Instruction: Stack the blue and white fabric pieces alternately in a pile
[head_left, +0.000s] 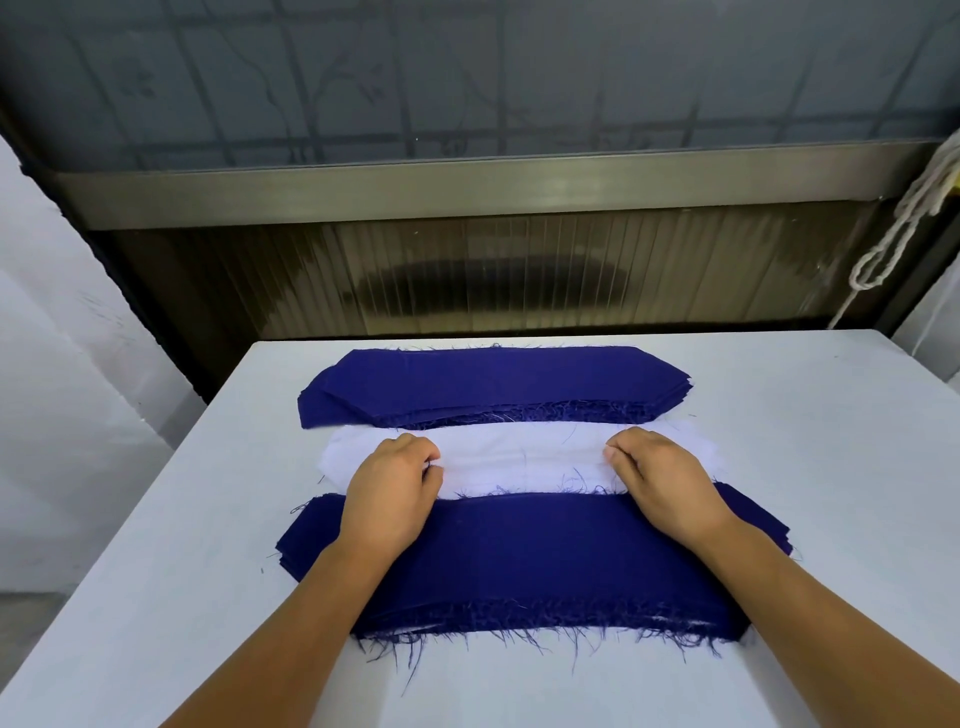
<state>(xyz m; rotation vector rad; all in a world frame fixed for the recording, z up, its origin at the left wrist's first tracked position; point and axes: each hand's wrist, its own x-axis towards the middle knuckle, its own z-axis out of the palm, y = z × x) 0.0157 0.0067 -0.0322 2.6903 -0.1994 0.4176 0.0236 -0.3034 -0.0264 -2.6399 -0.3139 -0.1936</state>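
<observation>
Three piles of fabric lie on the white table. A far pile of blue pieces sits near the back edge. A middle pile of white pieces lies just in front of it. A near pile topped by a blue piece has frayed edges toward me. My left hand pinches the top white piece at its left part with curled fingers. My right hand pinches the same white piece at its right part. Both forearms reach over the near blue pile.
A dark metal frame and ribbed panel stand behind the table's back edge. A white cord hangs at the right. White walls flank the table on both sides.
</observation>
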